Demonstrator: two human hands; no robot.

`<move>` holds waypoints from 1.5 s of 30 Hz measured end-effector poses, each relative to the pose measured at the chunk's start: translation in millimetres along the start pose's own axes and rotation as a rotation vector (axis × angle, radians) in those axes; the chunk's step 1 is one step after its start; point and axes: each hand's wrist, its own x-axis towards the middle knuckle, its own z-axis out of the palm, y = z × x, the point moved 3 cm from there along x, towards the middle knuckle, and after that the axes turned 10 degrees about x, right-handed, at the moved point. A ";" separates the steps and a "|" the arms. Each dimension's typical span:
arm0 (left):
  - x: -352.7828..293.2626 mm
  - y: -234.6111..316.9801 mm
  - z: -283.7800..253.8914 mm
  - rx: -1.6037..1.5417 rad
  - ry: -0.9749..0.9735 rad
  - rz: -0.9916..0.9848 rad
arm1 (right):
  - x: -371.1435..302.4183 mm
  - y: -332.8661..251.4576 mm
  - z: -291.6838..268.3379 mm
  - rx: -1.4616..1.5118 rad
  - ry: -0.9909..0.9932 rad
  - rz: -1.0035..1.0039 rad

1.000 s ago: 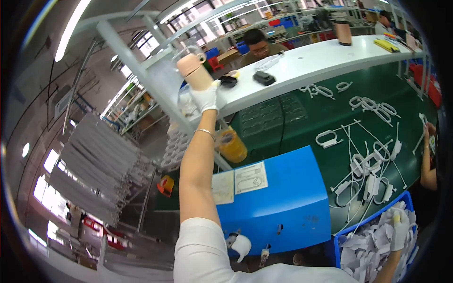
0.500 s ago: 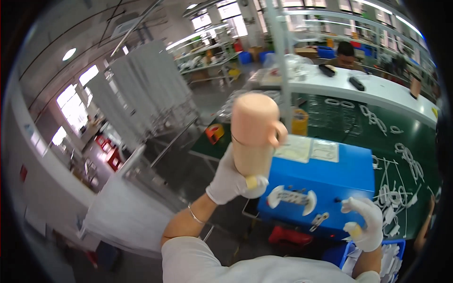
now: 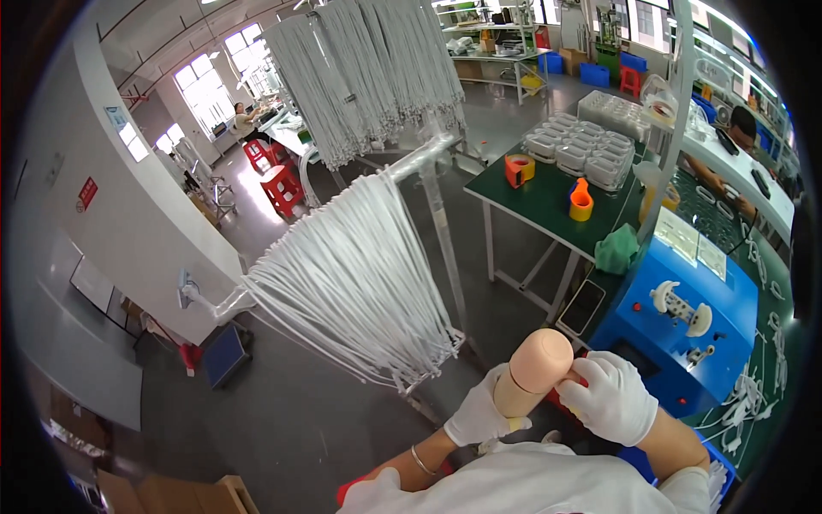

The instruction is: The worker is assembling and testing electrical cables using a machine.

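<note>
My white-gloved left hand (image 3: 479, 415) is wrapped round the cream lower body of an insulated bottle (image 3: 543, 361) with a peach-pink domed lid. The bottle tilts, its lid up and to the right, close in front of my shirt. My white-gloved right hand (image 3: 611, 397) is closed at the lid's right side. Its fingertips grip the lid's loop handle, which they mostly hide.
To the right stands a blue machine (image 3: 685, 321) on a green bench, with white cables (image 3: 736, 398) beyond it. A phone (image 3: 582, 307) lies nearby. White cords hang on a rack (image 3: 360, 265) ahead. Tape dispensers (image 3: 581, 204) and clear trays (image 3: 586, 154) are on the green table.
The view has swung left toward the cord racks. My left hand has brought the bottle down and closer. My right hand has come from beside the blue machine to the lid's handle.
</note>
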 end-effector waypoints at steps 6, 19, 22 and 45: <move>-36.2 -16.9 4.0 -0.193 -0.020 -0.151 | 14.6 -6.7 17.3 0.095 -0.056 -0.071; -32.3 8.8 41.3 -0.529 -0.030 -0.090 | -25.6 23.8 59.3 1.745 0.232 0.655; -25.6 13.3 54.6 -0.471 -0.053 -0.112 | -40.7 31.5 64.3 1.837 0.271 0.650; 32.0 -4.6 79.3 -0.183 -0.835 0.250 | -101.1 72.4 27.2 1.969 0.210 0.175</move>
